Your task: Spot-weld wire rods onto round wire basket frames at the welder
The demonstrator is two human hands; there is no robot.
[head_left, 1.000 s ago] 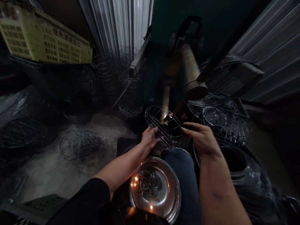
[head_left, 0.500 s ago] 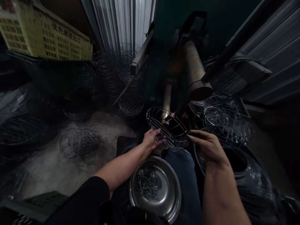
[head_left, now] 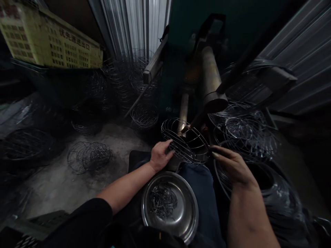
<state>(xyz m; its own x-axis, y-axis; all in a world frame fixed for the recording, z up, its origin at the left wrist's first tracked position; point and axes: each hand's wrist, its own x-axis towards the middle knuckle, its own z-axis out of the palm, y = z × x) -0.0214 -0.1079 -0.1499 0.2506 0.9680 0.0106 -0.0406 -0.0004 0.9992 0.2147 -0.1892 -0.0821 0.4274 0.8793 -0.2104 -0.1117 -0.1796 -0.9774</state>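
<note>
The round grey wire basket frame (head_left: 184, 140) is sitting tilted in front of the person's knee, against the tip of a dull metal machine arm (head_left: 211, 81) that is slanting down from the dark green machine body (head_left: 178, 69). Both hands are gripping it: the left hand (head_left: 159, 155) is closing its fingers over the frame's near left rim, and the right hand (head_left: 231, 166) is pinching the right rim between thumb and fingertips.

Behind the machine, pale corrugated metal sheeting (head_left: 134, 26) is standing upright. The grey concrete floor (head_left: 77, 186) is spreading out to the left, carrying a flattened wire frame (head_left: 89, 156) and a small wire basket (head_left: 144, 116) nearer the machine. A tangled stack of similar wire frames (head_left: 245, 132) is lying just to the right of the held frame.

A shiny round steel bowl (head_left: 186, 220) is resting beside the blue-jeaned knee (head_left: 201, 182), just below the hands. Inside it, a heap of short bent wire pieces (head_left: 162, 201) is lying towards the bowl's left side.
</note>
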